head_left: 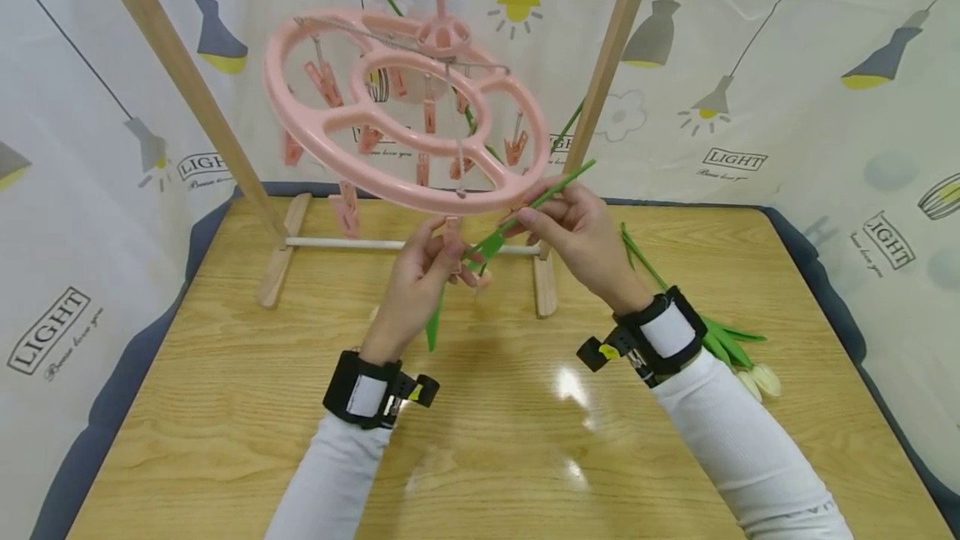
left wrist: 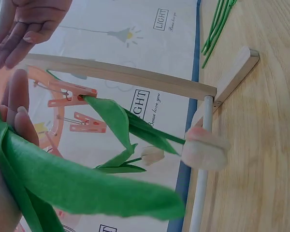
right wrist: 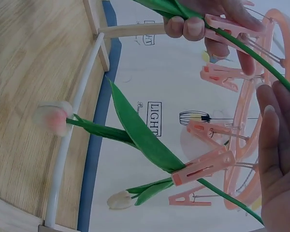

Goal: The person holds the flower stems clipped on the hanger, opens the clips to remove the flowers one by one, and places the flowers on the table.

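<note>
Wall cloth: pale sheet, softly creased, printed with hanging lamps and "LIGHT" in boxes; runs out of sight above.
Table: wood-grained top, smooth enough to throw back white glare; near edge cut off.
Stand: squared pale-wood frame on flat feet, a round white rod low between the posts; top out of sight.
Hanger: glossy pink plastic rack, one oval ring inside another, joined by spokes, thin metal wire across; the hook's upper end is cut off.
Sleeves: white knit cloth, black wrist straps over them.
Left hand: left hand at the near rim, fingers curled, pinching a pink clothespin below it.
Right hand: right hand just right of that, thumb and fingers pinching a thin green stem; some fingertips hidden behind it.
Held tulip: the tulip is between both hands, its broad green leaves smooth and tapering. Whether its stem sits in the clothespin's jaws, cannot tell; bloom not made out.
Hung tulips: one blush-white bloom, head down, blurred; a paler one farther back, partly leaf-covered.
Loose tulips: white blooms on the table by the right forearm, which hides some stem.
Other pins: ribbed-looking pink pegs dangling on wires; several overlap, count uncertain.
</note>
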